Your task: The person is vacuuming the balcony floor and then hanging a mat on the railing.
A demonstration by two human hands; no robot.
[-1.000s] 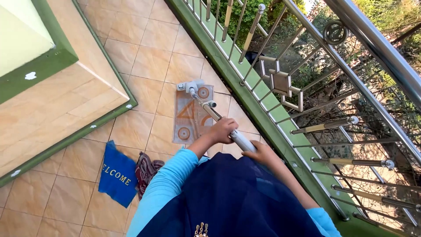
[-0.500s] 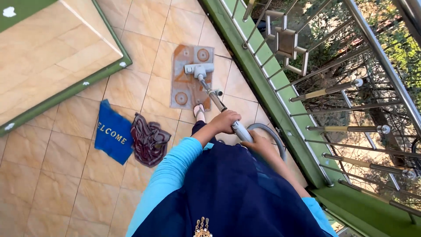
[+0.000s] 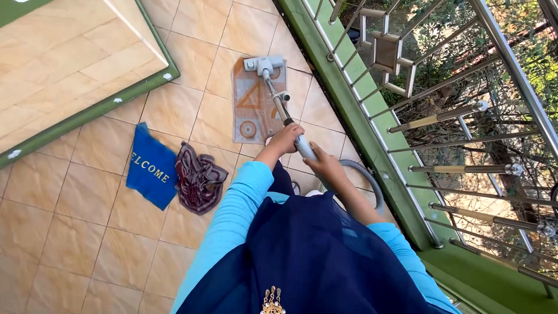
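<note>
Vacuuming step, as I judge it: my left hand (image 3: pixel 286 139) and right hand (image 3: pixel 325 167) both close around the vacuum wand (image 3: pixel 278 104), its floor head (image 3: pixel 264 64) resting at the far end of the small patterned rug (image 3: pixel 253 102). Next stroke calls for steady pull along the rug. Left of the rug: blue rectangular doormat (image 3: pixel 151 168) with gold lettering, crumpled maroon cloth (image 3: pixel 199 177) beside it.

Rug (image 3: pixel 251 107) under vacuum head (image 3: pixel 264 63) was tan with orange geometric pattern; doormat (image 3: pixel 151 166) left of hands blue; crumpled cloth (image 3: pixel 199 177) maroon patterned.
</note>
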